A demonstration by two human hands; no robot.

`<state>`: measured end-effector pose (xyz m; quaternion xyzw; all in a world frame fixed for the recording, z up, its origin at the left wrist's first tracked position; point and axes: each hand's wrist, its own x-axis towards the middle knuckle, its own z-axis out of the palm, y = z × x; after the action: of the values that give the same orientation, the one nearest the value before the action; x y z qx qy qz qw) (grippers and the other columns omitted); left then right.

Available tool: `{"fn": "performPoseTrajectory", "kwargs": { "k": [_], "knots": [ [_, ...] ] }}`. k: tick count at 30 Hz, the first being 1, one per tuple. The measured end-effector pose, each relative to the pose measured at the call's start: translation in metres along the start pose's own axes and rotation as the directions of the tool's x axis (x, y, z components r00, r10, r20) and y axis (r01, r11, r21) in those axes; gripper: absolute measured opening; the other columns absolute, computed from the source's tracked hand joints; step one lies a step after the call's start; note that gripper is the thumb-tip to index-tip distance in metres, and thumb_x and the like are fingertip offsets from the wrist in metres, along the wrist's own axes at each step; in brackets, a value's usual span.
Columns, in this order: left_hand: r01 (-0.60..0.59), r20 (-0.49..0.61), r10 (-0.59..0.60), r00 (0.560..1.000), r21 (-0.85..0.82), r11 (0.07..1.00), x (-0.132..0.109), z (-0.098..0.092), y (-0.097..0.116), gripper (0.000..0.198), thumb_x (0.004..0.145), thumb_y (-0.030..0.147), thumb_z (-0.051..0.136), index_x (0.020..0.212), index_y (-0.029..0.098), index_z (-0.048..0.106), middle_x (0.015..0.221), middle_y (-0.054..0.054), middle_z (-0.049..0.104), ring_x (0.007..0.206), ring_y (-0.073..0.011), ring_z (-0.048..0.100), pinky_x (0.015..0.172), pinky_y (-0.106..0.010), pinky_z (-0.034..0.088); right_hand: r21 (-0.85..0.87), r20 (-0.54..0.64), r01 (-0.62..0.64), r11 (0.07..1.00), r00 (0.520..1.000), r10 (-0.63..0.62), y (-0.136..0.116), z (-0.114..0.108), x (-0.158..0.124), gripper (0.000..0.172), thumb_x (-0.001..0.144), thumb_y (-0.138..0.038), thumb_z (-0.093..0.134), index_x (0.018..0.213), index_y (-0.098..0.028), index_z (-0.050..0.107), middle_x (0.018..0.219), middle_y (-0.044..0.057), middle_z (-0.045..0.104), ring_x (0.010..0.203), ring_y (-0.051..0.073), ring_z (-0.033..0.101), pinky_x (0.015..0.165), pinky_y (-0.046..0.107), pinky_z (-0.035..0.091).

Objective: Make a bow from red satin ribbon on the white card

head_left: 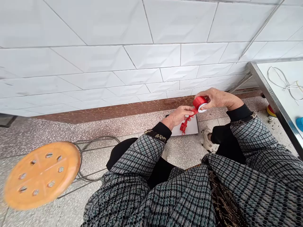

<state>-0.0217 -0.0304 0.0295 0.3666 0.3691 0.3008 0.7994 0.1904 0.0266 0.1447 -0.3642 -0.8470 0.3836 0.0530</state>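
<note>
A roll of red ribbon (199, 101) with a white core is gripped in my right hand (216, 98), in front of the tiled wall. To its left, my left hand (179, 115) pinches the loose red ribbon that runs off the roll. Below my left fingers, the ribbon's end hangs in a small looped bunch (183, 126). Under both hands a flat white board (189, 127) with dark edges lies on the floor. Whether the bunch touches the board I cannot tell.
An orange round stool (42, 175) with wire legs stands at the left. A metal-edged table (272, 97) at the right carries a thin coiled wire (285, 85) and a blue object (299, 123). The white tiled wall (151, 56) rises ahead. My shoe (208, 140) is beside the board.
</note>
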Motion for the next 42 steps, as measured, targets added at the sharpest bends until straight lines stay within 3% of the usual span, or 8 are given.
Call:
{"fn": "performPoseTrajectory", "kwargs": {
  "k": [4, 7, 12, 17, 22, 31, 37, 42],
  "knots": [
    [0.006, 0.043, -0.005, 0.999, -0.010, 1.000, -0.002, 0.002, 0.000, 0.023, 0.062, 0.019, 0.079, 0.078, 0.015, 0.064, 0.066, 0.001, 0.060, 0.057, -0.0086, 0.052, 0.061, -0.028, 0.041, -0.108, 0.054, 0.052, 0.993, 0.997, -0.047, -0.001, 0.007, 0.002, 0.030, 0.077, -0.036, 0.079, 0.100, -0.017, 0.076, 0.081, 0.002, 0.071, 0.071, 0.015, 0.056, 0.068, 0.027, 0.040],
    [0.042, 0.056, -0.039, 0.998, -0.066, 0.997, -0.002, 0.003, -0.002, 0.020, 0.060, 0.013, 0.072, 0.076, 0.016, 0.060, 0.060, 0.005, 0.050, 0.050, -0.0055, 0.040, 0.053, -0.024, 0.030, -0.204, 0.071, 0.070, 0.976, 0.996, -0.057, -0.001, 0.013, 0.003, 0.027, 0.079, -0.031, 0.076, 0.103, -0.019, 0.075, 0.086, 0.004, 0.074, 0.074, 0.017, 0.059, 0.070, 0.028, 0.041],
    [0.045, -0.031, -0.050, 0.998, -0.151, 0.988, 0.001, 0.007, -0.003, 0.020, 0.055, 0.008, 0.064, 0.073, 0.017, 0.058, 0.058, 0.005, 0.040, 0.048, -0.0050, 0.032, 0.049, -0.022, 0.020, -0.340, 0.104, 0.073, 0.938, 0.994, -0.039, -0.004, 0.021, 0.006, 0.028, 0.080, -0.028, 0.076, 0.106, -0.021, 0.074, 0.096, 0.006, 0.077, 0.080, 0.020, 0.065, 0.073, 0.030, 0.042],
    [0.035, -0.080, -0.051, 0.995, -0.190, 0.981, 0.002, 0.010, -0.004, 0.021, 0.071, 0.029, 0.073, 0.072, 0.017, 0.056, 0.064, 0.002, 0.043, 0.049, -0.0051, 0.030, 0.046, -0.022, 0.014, -0.526, 0.142, 0.063, 0.848, 0.990, 0.014, -0.010, 0.029, 0.008, 0.027, 0.083, -0.024, 0.077, 0.109, -0.017, 0.072, 0.107, 0.012, 0.077, 0.093, 0.026, 0.070, 0.078, 0.034, 0.045],
    [-0.002, -0.109, 0.002, 0.994, -0.001, 1.000, 0.002, 0.013, -0.008, 0.049, 0.074, 0.057, 0.084, 0.071, 0.019, 0.053, 0.061, 0.006, 0.034, 0.048, -0.0044, 0.021, 0.047, -0.026, 0.008, -0.677, 0.162, 0.047, 0.735, 0.983, 0.086, -0.021, 0.040, 0.011, 0.030, 0.086, -0.021, 0.078, 0.113, -0.011, 0.070, 0.114, 0.018, 0.075, 0.103, 0.031, 0.071, 0.079, 0.036, 0.049],
    [0.126, -0.397, -0.036, 0.917, 0.204, 0.971, 0.005, 0.025, -0.008, 0.045, 0.074, 0.035, 0.083, 0.062, 0.022, 0.042, 0.053, 0.008, 0.028, 0.048, -0.0058, 0.019, 0.051, -0.029, 0.010, -0.758, 0.217, 0.125, 0.640, 0.974, 0.067, -0.027, 0.059, 0.016, 0.027, 0.088, -0.020, 0.079, 0.112, -0.011, 0.071, 0.111, 0.018, 0.075, 0.108, 0.032, 0.069, 0.083, 0.037, 0.051],
    [0.050, -0.312, -0.060, 0.948, -0.041, 0.998, 0.007, 0.019, -0.014, 0.038, 0.075, 0.037, 0.080, 0.068, 0.020, 0.047, 0.057, 0.007, 0.035, 0.048, -0.0044, 0.018, 0.047, -0.024, 0.007, -0.639, 0.179, 0.133, 0.758, 0.984, -0.021, -0.009, 0.057, 0.020, 0.037, 0.083, -0.022, 0.083, 0.117, -0.013, 0.069, 0.113, 0.016, 0.074, 0.109, 0.031, 0.068, 0.088, 0.039, 0.051],
    [-0.136, -0.169, 0.089, 0.982, -0.287, 0.948, 0.000, 0.018, -0.009, 0.034, 0.076, 0.044, 0.078, 0.081, 0.018, 0.056, 0.068, 0.003, 0.050, 0.050, -0.0053, 0.033, 0.045, -0.020, 0.018, -0.190, -0.033, 0.105, 0.976, 0.993, -0.113, 0.010, 0.038, 0.018, 0.049, 0.079, -0.029, 0.084, 0.124, -0.019, 0.067, 0.120, 0.013, 0.073, 0.109, 0.028, 0.065, 0.096, 0.042, 0.050]
  ]
}}
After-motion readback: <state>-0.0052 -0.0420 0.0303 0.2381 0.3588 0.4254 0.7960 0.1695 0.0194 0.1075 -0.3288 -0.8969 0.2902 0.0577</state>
